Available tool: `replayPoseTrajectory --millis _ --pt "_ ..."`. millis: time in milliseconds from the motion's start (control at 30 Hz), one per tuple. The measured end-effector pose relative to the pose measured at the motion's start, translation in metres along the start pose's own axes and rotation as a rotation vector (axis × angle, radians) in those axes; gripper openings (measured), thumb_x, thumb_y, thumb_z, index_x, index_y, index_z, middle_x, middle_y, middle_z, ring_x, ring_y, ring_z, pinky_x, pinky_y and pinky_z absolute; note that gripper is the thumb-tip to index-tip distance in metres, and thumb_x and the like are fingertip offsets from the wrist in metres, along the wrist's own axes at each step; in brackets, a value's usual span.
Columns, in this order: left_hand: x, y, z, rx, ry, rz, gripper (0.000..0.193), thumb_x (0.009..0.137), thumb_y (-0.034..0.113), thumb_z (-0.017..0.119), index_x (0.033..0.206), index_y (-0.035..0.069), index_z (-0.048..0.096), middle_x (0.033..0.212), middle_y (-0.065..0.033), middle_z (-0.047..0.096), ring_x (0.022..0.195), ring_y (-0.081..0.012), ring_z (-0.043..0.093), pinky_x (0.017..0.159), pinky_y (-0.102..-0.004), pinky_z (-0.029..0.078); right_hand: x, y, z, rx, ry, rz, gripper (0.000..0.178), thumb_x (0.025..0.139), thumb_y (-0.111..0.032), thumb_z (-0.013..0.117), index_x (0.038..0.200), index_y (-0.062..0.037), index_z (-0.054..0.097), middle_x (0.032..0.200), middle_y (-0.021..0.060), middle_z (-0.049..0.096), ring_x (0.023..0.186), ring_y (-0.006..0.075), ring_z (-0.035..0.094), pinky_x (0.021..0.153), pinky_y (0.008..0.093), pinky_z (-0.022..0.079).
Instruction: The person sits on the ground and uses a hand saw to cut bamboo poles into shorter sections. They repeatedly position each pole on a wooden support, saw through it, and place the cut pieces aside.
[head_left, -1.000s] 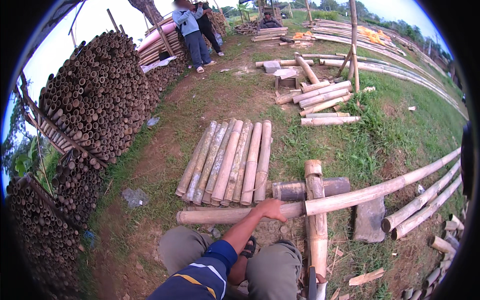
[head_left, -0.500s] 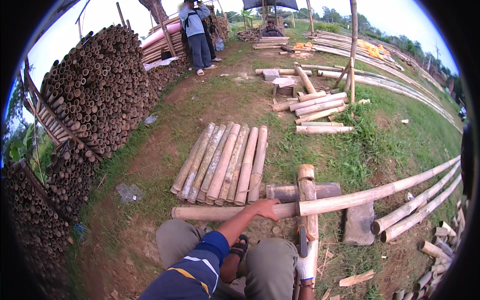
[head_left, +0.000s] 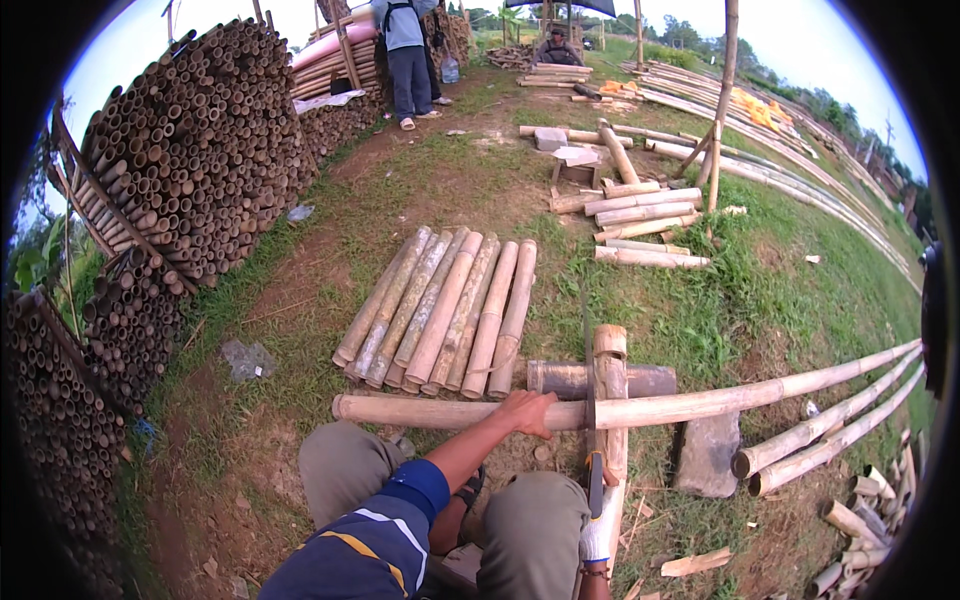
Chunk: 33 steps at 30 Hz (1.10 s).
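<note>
A long bamboo pole (head_left: 700, 405) lies across in front of my knees, resting over a short bamboo post (head_left: 610, 355). My left hand (head_left: 530, 413) is closed over the pole from above, just left of the saw. In my right hand (head_left: 597, 535), which wears a white glove, is the handle of a hand saw (head_left: 589, 415). The saw's blade stands across the pole and points away from me. How deep it sits in the bamboo cannot be made out. A dark, thick bamboo piece (head_left: 650, 381) lies crosswise just beyond the pole.
Several cut bamboo lengths (head_left: 440, 310) lie side by side ahead. Stacked bamboo (head_left: 190, 150) rises at the left. At the right are a flat stone (head_left: 708, 455), more long poles (head_left: 800, 440) and short offcuts (head_left: 860, 525). A person (head_left: 405, 60) stands far back; another sits (head_left: 557, 48).
The whole view has shifted slightly, with far things lower and near things a little to the left. Both hands keep their holds; the blade stays at the same spot along the pole.
</note>
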<state>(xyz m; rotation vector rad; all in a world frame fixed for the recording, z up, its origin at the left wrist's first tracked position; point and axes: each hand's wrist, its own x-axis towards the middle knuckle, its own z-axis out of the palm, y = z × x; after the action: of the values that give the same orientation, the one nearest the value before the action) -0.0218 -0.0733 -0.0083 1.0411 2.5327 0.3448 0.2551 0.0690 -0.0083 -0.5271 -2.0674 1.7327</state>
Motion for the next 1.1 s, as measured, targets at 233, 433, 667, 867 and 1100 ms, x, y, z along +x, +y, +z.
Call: replayPoseTrajectory --millis 233,433,667,867,1100 --pt "-0.002 -0.003 0.004 0.005 0.077 0.023 0.091 0.07 0.054 0.091 0.143 0.007 0.064 0.117 -0.026 0.079 0.113 -0.0447 0.076 0.098 -0.0539 0.06 0.001 0.01 0.004 0.167 -0.021 0.043 0.055 0.099 0.004 0.067 0.151 -0.0044 0.051 0.108 0.004 0.059 0.093 0.012 0.055 0.088 0.0296 0.05" --pt "-0.004 0.001 0.0 0.009 0.06 0.008 0.091 0.069 0.054 0.091 0.143 0.008 0.064 0.118 -0.0244 0.079 0.113 -0.0437 0.076 0.098 -0.054 0.06 -0.001 0.01 0.001 0.113 -0.007 0.045 0.053 0.1 0.004 0.065 0.15 -0.0039 0.051 0.108 0.0048 0.06 0.094 0.0125 0.056 0.088 0.03 0.05" --pt "-0.006 0.004 -0.003 0.006 0.065 -0.002 0.091 0.068 0.055 0.092 0.142 0.008 0.064 0.119 -0.024 0.079 0.114 -0.043 0.076 0.098 -0.0537 0.06 0.006 0.043 0.001 0.252 -0.04 0.104 0.053 0.099 0.004 0.067 0.15 -0.0039 0.052 0.107 0.0045 0.06 0.092 0.0134 0.056 0.088 0.031 0.05" --pt "-0.005 -0.001 0.001 0.012 0.075 0.007 0.089 0.069 0.056 0.092 0.14 0.009 0.066 0.116 -0.024 0.08 0.112 -0.0433 0.076 0.096 -0.0541 0.06 0.003 0.045 0.002 0.148 -0.028 0.081 0.057 0.097 0.003 0.071 0.15 -0.0042 0.051 0.107 0.0039 0.06 0.092 0.0139 0.056 0.087 0.0314 0.05" --pt "-0.005 -0.003 0.006 0.004 0.114 0.024 0.085 0.069 0.055 0.092 0.136 0.009 0.067 0.113 -0.0244 0.08 0.109 -0.0442 0.077 0.094 -0.0543 0.061 -0.002 0.024 0.003 0.196 -0.036 0.118 0.06 0.096 0.001 0.075 0.15 -0.0052 0.05 0.115 0.0038 0.058 0.099 0.0122 0.056 0.09 0.0297 0.05"
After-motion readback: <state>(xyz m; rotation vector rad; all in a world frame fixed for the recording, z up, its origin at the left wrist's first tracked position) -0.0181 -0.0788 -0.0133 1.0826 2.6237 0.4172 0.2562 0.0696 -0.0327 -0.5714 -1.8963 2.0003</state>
